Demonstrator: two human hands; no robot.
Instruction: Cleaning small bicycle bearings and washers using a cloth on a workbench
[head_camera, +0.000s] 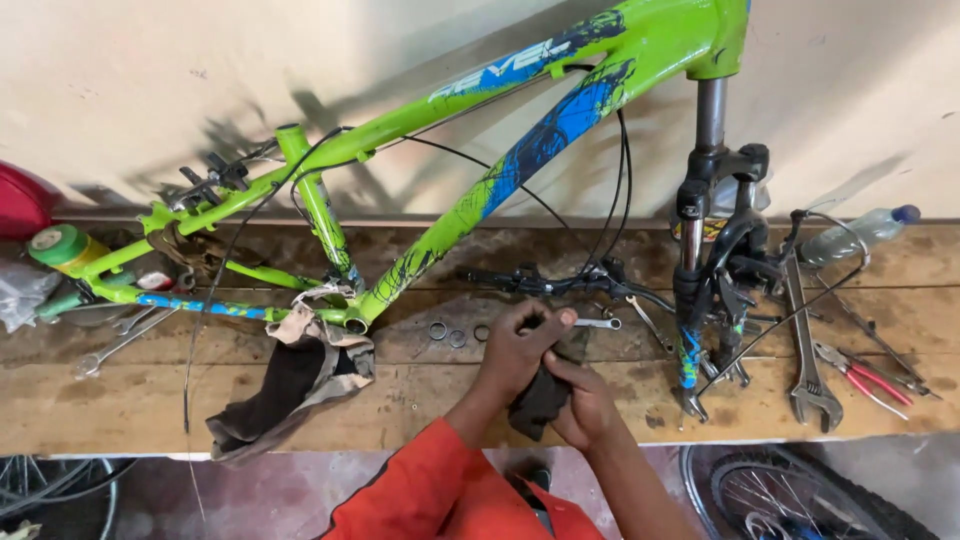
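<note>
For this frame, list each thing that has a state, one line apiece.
left hand: closed on a small part and the dark rag
right hand: gripping the dark rag from below
bike frame: wheelless, lying on the workbench
adjustable wrench: lying flat, untouched
red pliers: lying flat, handles slightly apart
plastic bottle: on its side, capped

Bright even light, soft shadows, edges perhaps slightly bent.

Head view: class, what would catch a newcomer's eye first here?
A bright green and blue bicycle frame lies across the wooden workbench against the wall. At the front edge, the left hand and right hand hold a dark rag; an adjustable wrench and red-handled pliers lie to the right.
</note>
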